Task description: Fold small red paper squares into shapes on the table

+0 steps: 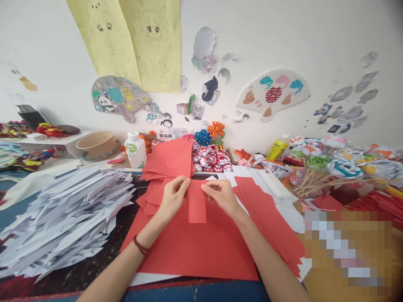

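Note:
A narrow strip of red paper (197,205) stands between my hands, over a large red sheet (195,247) lying on the table. My left hand (172,197) pinches the strip's top left corner with thumb and fingers closed. My right hand (222,195) pinches its top right corner the same way. A red cord bracelet sits on my left wrist. Behind the hands lies a loose stack of folded red paper pieces (168,161).
A big heap of white folded paper strips (63,214) fills the left. A white bottle (136,149), a paper bowl (96,144), small red-and-white paper flowers (210,161), a yellow glue bottle (277,147) and paper flowers on sticks (327,167) line the back. Red sheets (267,209) lie right.

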A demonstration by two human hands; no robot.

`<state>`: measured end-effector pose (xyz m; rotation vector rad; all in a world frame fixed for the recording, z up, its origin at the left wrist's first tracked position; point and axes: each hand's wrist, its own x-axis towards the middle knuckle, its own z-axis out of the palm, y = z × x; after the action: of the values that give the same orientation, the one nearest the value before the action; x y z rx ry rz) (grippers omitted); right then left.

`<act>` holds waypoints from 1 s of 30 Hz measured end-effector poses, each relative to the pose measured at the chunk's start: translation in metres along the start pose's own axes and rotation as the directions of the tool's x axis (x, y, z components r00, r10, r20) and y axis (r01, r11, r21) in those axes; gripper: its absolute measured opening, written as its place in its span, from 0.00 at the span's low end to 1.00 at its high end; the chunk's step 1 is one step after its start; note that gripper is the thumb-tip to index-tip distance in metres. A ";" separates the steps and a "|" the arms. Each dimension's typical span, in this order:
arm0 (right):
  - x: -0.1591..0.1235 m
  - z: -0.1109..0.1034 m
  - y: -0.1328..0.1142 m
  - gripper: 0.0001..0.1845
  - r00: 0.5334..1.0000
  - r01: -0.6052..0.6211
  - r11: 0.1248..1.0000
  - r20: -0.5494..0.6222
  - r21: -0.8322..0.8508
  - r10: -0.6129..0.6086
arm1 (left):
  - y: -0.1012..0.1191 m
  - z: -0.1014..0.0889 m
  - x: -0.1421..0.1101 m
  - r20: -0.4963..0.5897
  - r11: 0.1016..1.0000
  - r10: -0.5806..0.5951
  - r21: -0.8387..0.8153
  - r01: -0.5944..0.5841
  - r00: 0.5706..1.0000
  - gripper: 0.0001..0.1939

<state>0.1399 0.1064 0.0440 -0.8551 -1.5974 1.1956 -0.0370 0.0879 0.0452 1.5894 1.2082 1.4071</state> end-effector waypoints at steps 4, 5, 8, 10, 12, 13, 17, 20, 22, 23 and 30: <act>0.000 0.000 -0.001 0.12 0.998 0.003 1.000 -0.065 -0.014 -0.004 | 0.000 -0.001 0.001 0.072 0.998 -0.026 0.051 0.023 0.997 0.20; 0.000 0.000 -0.001 0.12 0.996 0.007 1.000 -0.087 -0.018 -0.009 | 0.000 -0.002 0.001 0.085 0.997 -0.023 0.076 0.016 0.996 0.21; 0.000 0.002 -0.001 0.11 0.993 0.024 0.999 -0.117 -0.036 -0.029 | -0.003 -0.003 0.000 0.092 0.992 -0.019 0.125 0.007 0.996 0.22; 0.000 0.003 -0.001 0.12 0.991 0.038 0.998 -0.129 -0.047 -0.043 | -0.006 -0.003 0.000 0.076 0.993 -0.027 0.114 0.018 0.997 0.22; 0.000 0.002 -0.001 0.12 0.986 0.050 0.997 -0.155 -0.061 -0.059 | -0.009 -0.002 -0.001 0.090 0.996 -0.043 0.083 0.036 0.995 0.21; 0.000 0.002 -0.001 0.12 0.983 0.055 0.996 -0.173 -0.067 -0.066 | -0.010 -0.002 -0.001 0.101 0.996 -0.048 0.074 0.041 0.994 0.21; 0.000 0.001 -0.001 0.13 0.976 0.067 0.993 -0.201 -0.098 -0.086 | -0.014 0.000 -0.002 0.063 0.993 -0.037 0.110 0.030 0.997 0.21; 0.000 0.000 -0.001 0.13 0.966 0.087 0.987 -0.231 -0.133 -0.117 | -0.013 0.001 -0.002 0.080 0.995 -0.046 0.094 0.038 0.996 0.19; 0.000 0.000 -0.002 0.13 0.956 0.099 0.984 -0.261 -0.146 -0.135 | -0.011 0.001 -0.003 0.132 0.996 -0.062 0.066 0.053 0.989 0.18; 0.001 -0.001 -0.002 0.12 0.952 0.101 0.984 -0.272 -0.145 -0.138 | -0.010 0.002 -0.004 0.144 0.996 -0.067 0.060 0.059 0.987 0.18; 0.000 -0.003 -0.004 0.12 0.917 0.114 0.982 -0.365 -0.150 -0.162 | -0.001 0.004 -0.006 0.184 0.996 -0.084 0.040 0.078 0.979 0.17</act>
<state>0.1431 0.1060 0.0480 -0.9699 -1.3994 0.7792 -0.0333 0.0834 0.0413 1.6350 1.1762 1.1654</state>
